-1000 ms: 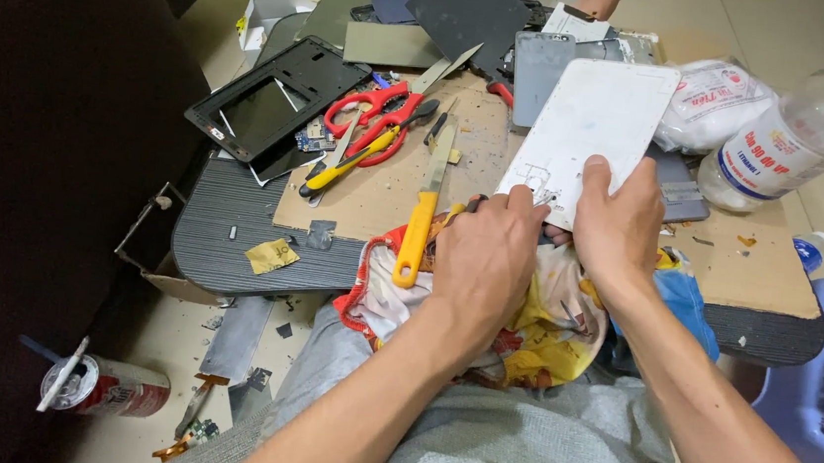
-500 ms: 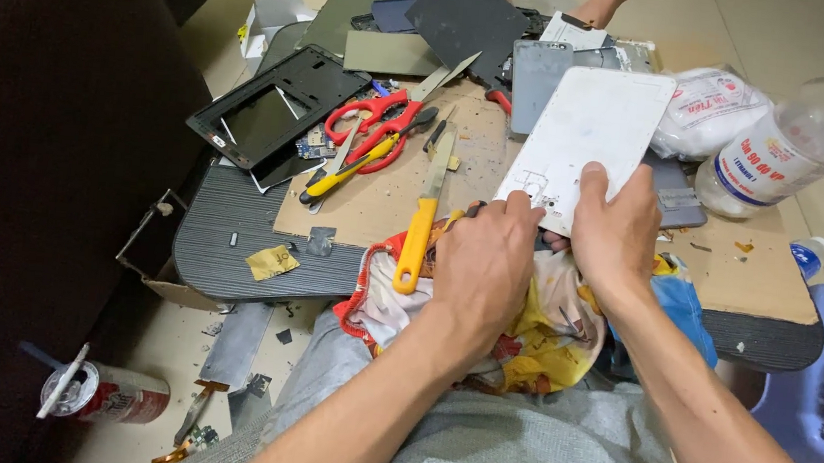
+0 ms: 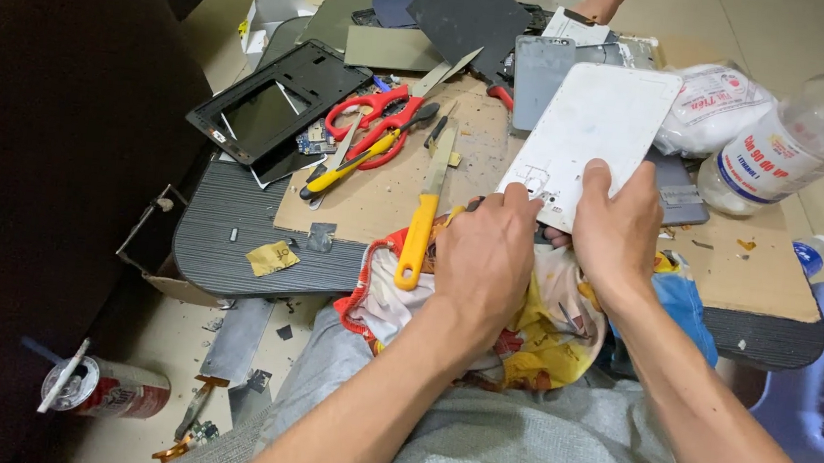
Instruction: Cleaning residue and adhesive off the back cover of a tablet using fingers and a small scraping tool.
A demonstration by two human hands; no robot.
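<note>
Both hands met at the near edge of a low dark board (image 3: pixel 233 236) with a ribbed surface, which was crowded almost to its rim; the only bare strip lay along its left end, beside a yellow scrap (image 3: pixel 271 257).

The right hand (image 3: pixel 616 230) gripped a white rectangular back panel (image 3: pixel 594 138), flat, smooth and round-cornered, at its lower edge, thumb laid on top and the other fingers curled out of sight beneath. The panel tilted up from the hands toward the far side, over a grey slab (image 3: pixel 678 195). The left hand (image 3: pixel 484 258) was closed at the panel's lower left corner, fingertips pinched together there; whether it held a small tool could not be told, since the knuckles hid it.

Just left of that hand lay a yellow-handled knife (image 3: pixel 423 223) on a sheet of brown cardboard (image 3: pixel 375 199), blade pointing away. Farther left, red-handled scissors (image 3: pixel 382 125) crossed a yellow-handled tool (image 3: pixel 343 171), and a black rectangular frame (image 3: pixel 278 111) overhung the board's far left corner.

A crumpled printed cloth (image 3: pixel 542 332), yellow, red and white, filled the lap under both wrists. A clear plastic bottle (image 3: pixel 787 145) lay on its side at the right, cut off by the frame edge, beside a white plastic bag (image 3: pixel 711 109). A drinks can (image 3: pixel 105 395) with a straw stood on the floor, lower left.
</note>
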